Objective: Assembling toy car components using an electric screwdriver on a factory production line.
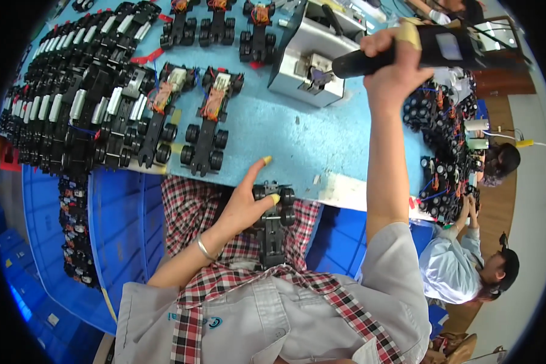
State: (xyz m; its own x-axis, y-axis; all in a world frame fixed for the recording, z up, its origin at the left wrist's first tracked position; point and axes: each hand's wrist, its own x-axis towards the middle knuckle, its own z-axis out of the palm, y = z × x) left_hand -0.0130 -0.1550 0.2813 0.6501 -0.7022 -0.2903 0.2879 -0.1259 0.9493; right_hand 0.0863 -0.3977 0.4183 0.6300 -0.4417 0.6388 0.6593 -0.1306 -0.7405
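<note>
At the near table edge, in front of my body, my left hand (pixel 244 205) holds a black toy truck chassis (pixel 273 230) with fat wheels. The thumb presses on its top and the index finger stretches out beyond it; the other fingers are hidden. Yellow tape wraps both fingertips. My right hand (pixel 393 73) is raised at the right, wrapped around a black electric screwdriver (pixel 434 47). The screwdriver's front end points left at a white metal screw feeder box (pixel 306 91); whether its bit touches the dark part there I cannot tell.
Two chassis with orange wiring (pixel 212 109) lie left of my hands, more along the back. Stacked black chassis (pixel 73 103) with silver parts crowd the left. Blue crates (pixel 127 242) stand below. At right are wheeled assemblies (pixel 446 139) and co-workers, one in a light-blue shirt (pixel 449 267).
</note>
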